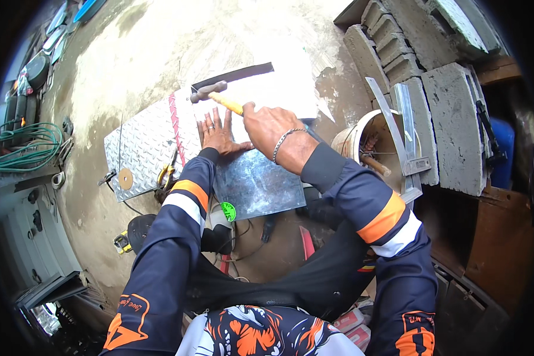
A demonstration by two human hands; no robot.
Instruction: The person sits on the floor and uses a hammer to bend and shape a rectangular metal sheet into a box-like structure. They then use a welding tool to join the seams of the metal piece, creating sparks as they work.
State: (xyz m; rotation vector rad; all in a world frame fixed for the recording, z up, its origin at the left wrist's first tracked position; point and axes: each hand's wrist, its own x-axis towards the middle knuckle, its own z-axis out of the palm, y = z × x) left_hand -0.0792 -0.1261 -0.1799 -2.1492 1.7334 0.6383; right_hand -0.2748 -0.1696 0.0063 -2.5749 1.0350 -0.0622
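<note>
Your right hand (273, 130), at 12 o'clock, is clenched round the handle of a yellow-handled hammer (226, 103). Its head points to 11 o'clock over the far part of the metal sheet (261, 185); you cannot tell from here whether it touches. That sheet fills the centre, a dark strip (237, 75) along its 12 o'clock edge and a round green sticker (228, 211) near its 7 o'clock corner. Your left hand (219, 135), at 11 o'clock, grasps nothing: it presses palm-down on the sheet, fingers spread. Diamond-tread plate (145, 133) lies at 10 o'clock, yellow-handled pliers (167, 172) at 9. At 2 o'clock, a white bucket (344, 141) stands beside concrete blocks (430, 118).
</note>
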